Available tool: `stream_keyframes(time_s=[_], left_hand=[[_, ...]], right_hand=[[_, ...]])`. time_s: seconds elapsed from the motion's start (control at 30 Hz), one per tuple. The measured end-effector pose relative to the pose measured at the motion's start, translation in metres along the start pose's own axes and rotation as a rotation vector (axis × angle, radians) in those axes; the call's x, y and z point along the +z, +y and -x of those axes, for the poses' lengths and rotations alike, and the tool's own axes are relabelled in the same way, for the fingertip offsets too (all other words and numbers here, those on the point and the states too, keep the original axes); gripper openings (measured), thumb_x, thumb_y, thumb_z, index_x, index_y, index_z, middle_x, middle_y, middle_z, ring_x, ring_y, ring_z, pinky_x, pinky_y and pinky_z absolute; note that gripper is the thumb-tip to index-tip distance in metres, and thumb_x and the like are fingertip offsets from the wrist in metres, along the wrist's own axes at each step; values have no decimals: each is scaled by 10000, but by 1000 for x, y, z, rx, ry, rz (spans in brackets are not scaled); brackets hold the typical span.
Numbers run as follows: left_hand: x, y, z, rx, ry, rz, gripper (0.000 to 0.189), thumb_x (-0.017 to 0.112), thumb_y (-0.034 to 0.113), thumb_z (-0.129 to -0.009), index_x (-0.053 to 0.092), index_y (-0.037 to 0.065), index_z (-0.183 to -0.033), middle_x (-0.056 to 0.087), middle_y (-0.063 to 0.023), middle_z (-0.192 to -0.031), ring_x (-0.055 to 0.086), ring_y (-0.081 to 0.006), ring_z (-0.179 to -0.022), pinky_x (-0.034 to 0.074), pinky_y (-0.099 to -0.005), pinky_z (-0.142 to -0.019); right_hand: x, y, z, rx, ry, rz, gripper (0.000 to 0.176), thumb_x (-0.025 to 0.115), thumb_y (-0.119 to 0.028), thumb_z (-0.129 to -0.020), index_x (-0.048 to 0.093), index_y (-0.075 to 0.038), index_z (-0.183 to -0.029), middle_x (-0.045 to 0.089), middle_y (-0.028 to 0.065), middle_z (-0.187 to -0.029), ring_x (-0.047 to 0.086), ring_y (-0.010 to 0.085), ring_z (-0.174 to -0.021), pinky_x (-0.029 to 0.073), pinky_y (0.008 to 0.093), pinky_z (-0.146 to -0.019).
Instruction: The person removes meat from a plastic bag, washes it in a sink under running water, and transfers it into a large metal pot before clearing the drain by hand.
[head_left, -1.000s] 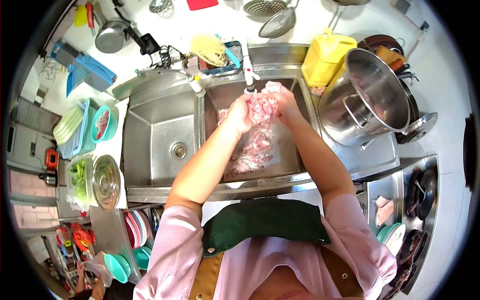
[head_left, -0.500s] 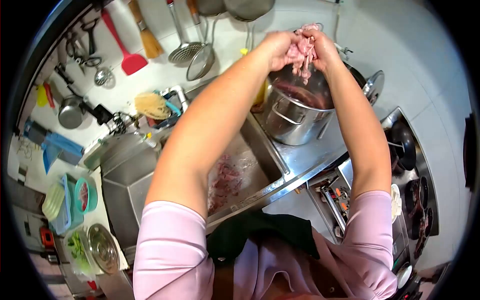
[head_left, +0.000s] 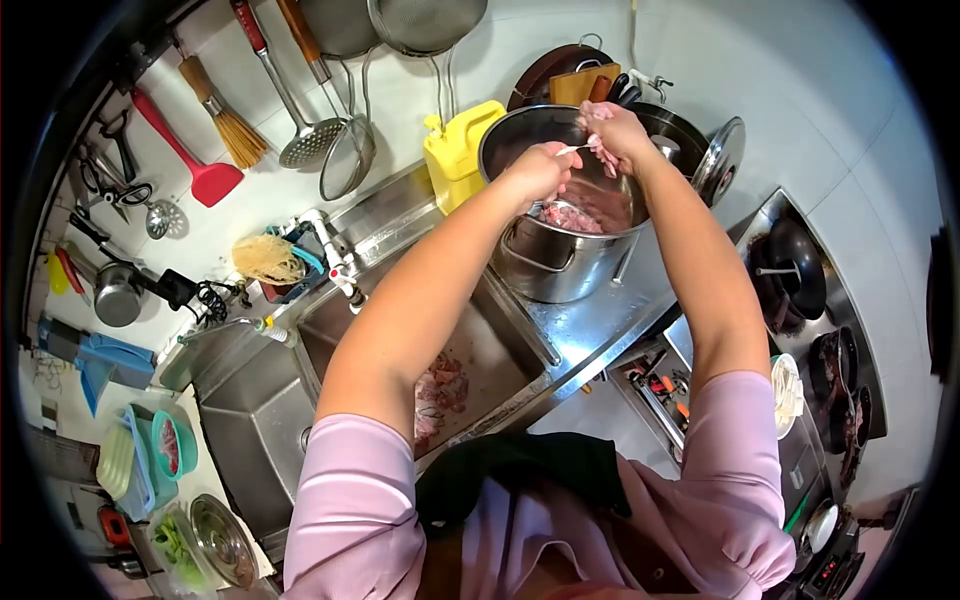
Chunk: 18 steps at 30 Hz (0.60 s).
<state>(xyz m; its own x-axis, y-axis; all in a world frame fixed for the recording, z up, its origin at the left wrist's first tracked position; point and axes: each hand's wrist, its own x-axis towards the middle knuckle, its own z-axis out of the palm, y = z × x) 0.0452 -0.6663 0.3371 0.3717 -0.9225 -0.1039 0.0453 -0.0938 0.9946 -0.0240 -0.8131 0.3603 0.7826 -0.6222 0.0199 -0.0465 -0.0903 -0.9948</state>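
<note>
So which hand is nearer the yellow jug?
Left. The left hand is over the big metal pot, just to the right of the yellow jug; the right hand, holding pink meat, is farther right, over the same pot.

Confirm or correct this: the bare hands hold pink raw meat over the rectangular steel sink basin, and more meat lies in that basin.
Not right: in the current head view, the bare hands hold the pink raw meat over the tall, round steel pot, not the rectangular steel sink basin. More meat does lie in that basin.
</note>
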Motion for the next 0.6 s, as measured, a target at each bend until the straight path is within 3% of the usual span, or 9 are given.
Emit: stream_keyframes(time_s=[0.1,0.17,0.23,0.3,0.37,0.43,0.5,0.57,0.6], left_hand=[[-14,3,12,44,-32,13,155,385,181,-876,475,70,-814,378,34,-555,376,-76,-483,286,-191,-384],[-28,3,17,26,-127,202,154,380,185,-878,468,69,-827,376,28,-553,377,-84,-486,323,-198,-425],[-41,3,26,-1,-178,418,208,321,208,-894,461,56,-924,452,-17,-622,483,-144,-578,455,-312,-648],[-48,8,48,-9,-111,657,232,302,205,-897,438,39,-984,531,-98,-816,537,-230,-775,465,-345,-685],[-63,2,67,17,-65,741,233,296,196,-898,418,29,-1005,521,-138,-906,523,-257,-847,464,-337,-665],[-80,-7,85,52,-15,824,237,289,187,-899,399,19,-1026,511,-179,-996,509,-285,-918,463,-330,-644],[-93,-23,94,53,206,867,235,279,172,-901,380,6,-1032,496,-221,-1033,515,-289,-900,456,-311,-602],[-106,-37,109,85,305,920,223,269,157,-902,389,1,-1005,529,-185,-948,546,-263,-825,457,-306,-589],[-112,-43,116,121,348,914,229,262,160,-903,408,6,-988,538,-168,-922,552,-252,-814,466,-306,-607]], right_hand=[[4,-3,8,96,120,205,127,573,-162,-755,555,-43,-798,548,44,-611,478,107,-426,384,268,-333],[-10,20,-11,68,22,447,183,614,-190,-718,566,-42,-816,563,62,-625,496,127,-433,425,288,-363],[-13,32,-19,208,-190,680,193,622,-184,-711,547,-61,-841,523,33,-601,492,129,-453,427,292,-407],[-6,38,-19,-38,-196,1021,376,664,-229,-660,559,-21,-954,596,104,-791,558,199,-741,441,319,-661],[12,17,-14,-114,-258,1173,412,653,-238,-669,555,-18,-1003,602,131,-835,567,210,-738,442,333,-674],[41,16,-19,-404,-124,903,253,615,-244,-722,560,-22,-830,562,47,-666,542,125,-611,425,271,-501],[92,-4,14,-379,-269,539,220,613,-239,-723,556,-41,-802,545,42,-644,521,122,-562,445,285,-550],[144,-28,67,-234,-499,587,253,636,-225,-711,542,-37,-851,530,12,-686,493,83,-576,432,256,-530],[163,-27,80,-348,-641,598,272,649,-187,-693,534,-32,-886,539,35,-749,495,98,-587,420,256,-521]])
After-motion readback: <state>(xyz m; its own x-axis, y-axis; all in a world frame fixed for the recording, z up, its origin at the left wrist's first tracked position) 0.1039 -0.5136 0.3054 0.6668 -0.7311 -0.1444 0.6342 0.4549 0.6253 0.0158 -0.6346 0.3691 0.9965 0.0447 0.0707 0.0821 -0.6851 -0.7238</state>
